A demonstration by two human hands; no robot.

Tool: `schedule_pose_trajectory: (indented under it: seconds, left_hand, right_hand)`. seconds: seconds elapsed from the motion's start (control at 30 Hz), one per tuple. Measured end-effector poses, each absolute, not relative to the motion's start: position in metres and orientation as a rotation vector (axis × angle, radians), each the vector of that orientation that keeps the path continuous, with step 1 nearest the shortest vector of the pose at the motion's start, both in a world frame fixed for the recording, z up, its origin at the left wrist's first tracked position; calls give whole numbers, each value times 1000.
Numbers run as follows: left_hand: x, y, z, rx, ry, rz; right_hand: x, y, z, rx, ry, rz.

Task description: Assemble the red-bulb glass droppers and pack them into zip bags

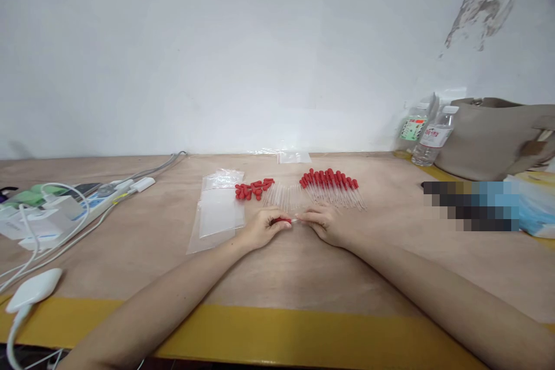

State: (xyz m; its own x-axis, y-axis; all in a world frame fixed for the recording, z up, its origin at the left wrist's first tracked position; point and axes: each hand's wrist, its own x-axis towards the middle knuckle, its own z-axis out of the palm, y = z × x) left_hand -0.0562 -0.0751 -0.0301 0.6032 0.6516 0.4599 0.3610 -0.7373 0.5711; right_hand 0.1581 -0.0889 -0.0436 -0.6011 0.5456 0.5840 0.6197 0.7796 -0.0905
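Observation:
My left hand [262,228] pinches a red rubber cap [282,220] at the middle of the table. My right hand [321,222] pinches the clear glass tube [295,219] that meets that cap. Behind the hands lies a small pile of loose red caps [254,188]. Beside it is a spread of bare clear tubes [284,195]. Further right lies a row of finished droppers with red caps [332,184]. Clear plastic bags [219,210] lie flat to the left of my left hand.
A power strip with chargers and white cables [65,208] fills the left side. A white device [34,291] rests near the yellow front edge [277,335]. Two water bottles [427,133] and a beige bag [494,136] stand at the back right by the wall.

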Motion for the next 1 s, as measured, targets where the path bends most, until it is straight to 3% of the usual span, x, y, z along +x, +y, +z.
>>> schedule_pose_trajectory:
  seconds: [0.13, 0.37, 1.0]
  left_hand:
    - [-55, -77, -29, 2456, 890, 921]
    - [-55, -75, -30, 2349, 942, 1006]
    - [-51, -79, -28, 2482, 891, 934]
  right_hand:
    - [156, -94, -41, -919, -2391, -297]
    - [153, -92, -43, -955, -2290, -110]
    - [144, -100, -28, -959, -2336, -265]
